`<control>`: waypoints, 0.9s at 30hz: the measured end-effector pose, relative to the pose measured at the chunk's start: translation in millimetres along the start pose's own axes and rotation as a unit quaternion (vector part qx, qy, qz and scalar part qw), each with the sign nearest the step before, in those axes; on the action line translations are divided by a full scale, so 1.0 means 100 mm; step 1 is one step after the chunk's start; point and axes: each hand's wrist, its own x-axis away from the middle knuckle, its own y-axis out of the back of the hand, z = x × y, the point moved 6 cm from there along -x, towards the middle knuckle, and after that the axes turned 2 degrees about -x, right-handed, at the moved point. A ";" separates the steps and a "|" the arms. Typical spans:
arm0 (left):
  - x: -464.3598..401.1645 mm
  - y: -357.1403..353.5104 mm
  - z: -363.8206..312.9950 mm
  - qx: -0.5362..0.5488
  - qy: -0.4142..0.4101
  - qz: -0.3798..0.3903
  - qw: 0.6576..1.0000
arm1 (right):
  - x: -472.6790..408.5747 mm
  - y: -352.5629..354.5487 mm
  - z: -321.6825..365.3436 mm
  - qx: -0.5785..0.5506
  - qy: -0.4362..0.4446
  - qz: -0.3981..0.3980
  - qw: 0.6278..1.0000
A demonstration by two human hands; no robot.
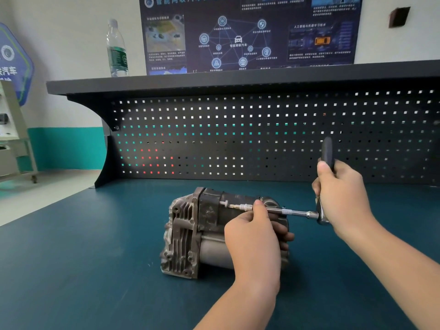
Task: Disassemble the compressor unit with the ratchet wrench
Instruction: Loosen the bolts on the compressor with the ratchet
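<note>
The compressor unit lies on its side in the middle of the bench, its long way running left to right, finned end to the left. It looks whole, and one bolt sticks out, so most work is left. The right hand grips the ratchet wrench handle, which points up, and the left hand pinches the long bar going to the bolt.

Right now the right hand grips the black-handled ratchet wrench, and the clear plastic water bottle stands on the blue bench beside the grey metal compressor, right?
Not quite: in the head view the clear plastic water bottle stands on the dark shelf above the pegboard.
</note>
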 end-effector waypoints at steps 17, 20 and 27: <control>-0.03 0.00 0.02 0.012 -0.003 0.005 1.000 | 0.00 0.00 -0.03 0.014 -0.011 0.001 1.000; -0.02 0.01 0.01 0.010 -0.007 0.004 1.000 | 0.00 0.00 -0.03 0.013 -0.017 0.000 1.000; -0.01 0.01 -0.02 0.005 -0.015 0.007 1.000 | 0.01 -0.04 -0.11 0.015 -0.100 0.035 0.994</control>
